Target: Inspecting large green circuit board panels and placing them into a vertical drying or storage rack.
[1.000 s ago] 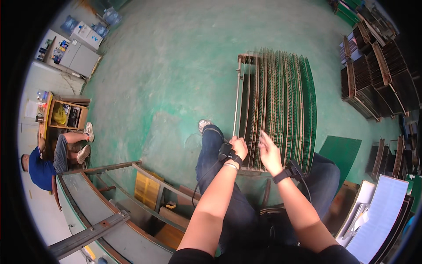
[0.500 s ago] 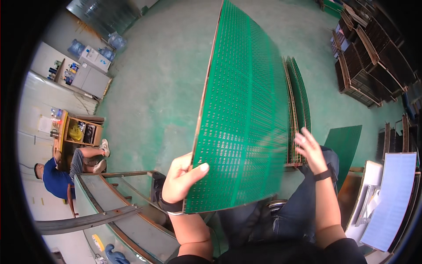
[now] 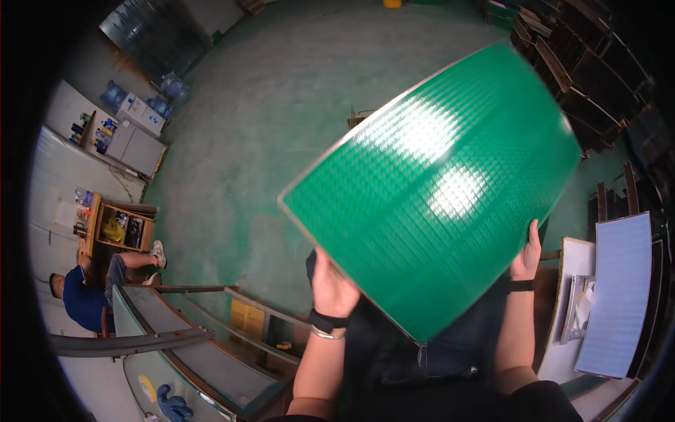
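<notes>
While the left hand (image 3: 335,290) grips the lower-left edge of a green board (image 3: 415,246), the right hand (image 3: 527,259) holds its lower-right edge; most fingers are hidden behind it. The board is tilted above the person's lap, 1 corner pointing toward the body, with 2 bright reflections on its face. Well apart to the right, a pale blue sheet (image 3: 619,295) is beside a white panel (image 3: 568,302). Far left, a person in blue (image 3: 84,299) sits near a wooden cabinet (image 3: 149,233).
</notes>
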Demonstrator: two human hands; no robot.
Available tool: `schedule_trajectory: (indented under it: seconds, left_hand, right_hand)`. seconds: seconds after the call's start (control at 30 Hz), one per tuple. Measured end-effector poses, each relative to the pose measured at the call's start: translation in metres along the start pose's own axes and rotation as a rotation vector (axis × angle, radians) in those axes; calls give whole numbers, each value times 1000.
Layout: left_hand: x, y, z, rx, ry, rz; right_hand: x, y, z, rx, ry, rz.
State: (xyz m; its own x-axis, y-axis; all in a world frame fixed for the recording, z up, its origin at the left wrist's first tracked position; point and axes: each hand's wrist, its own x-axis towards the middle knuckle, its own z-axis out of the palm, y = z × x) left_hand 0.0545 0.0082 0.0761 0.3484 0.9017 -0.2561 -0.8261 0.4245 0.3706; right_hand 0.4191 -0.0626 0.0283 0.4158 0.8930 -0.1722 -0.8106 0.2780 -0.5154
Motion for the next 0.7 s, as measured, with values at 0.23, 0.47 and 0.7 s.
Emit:
schedule_trajectory:
  seconds: [0.23, 0.47, 0.7]
  left_hand:
    - [-12, -20, -6, 252, 70, 160]
    - [-3, 28, -12, 519, 91, 296]
    - [-2, 47, -28, 646, 171, 352]
  right_hand:
    - [-34, -36, -11, -174, -82, -163]
    - [-53, -151, -73, 6, -45, -341]
    - [-98, -170, -89, -110, 13, -398]
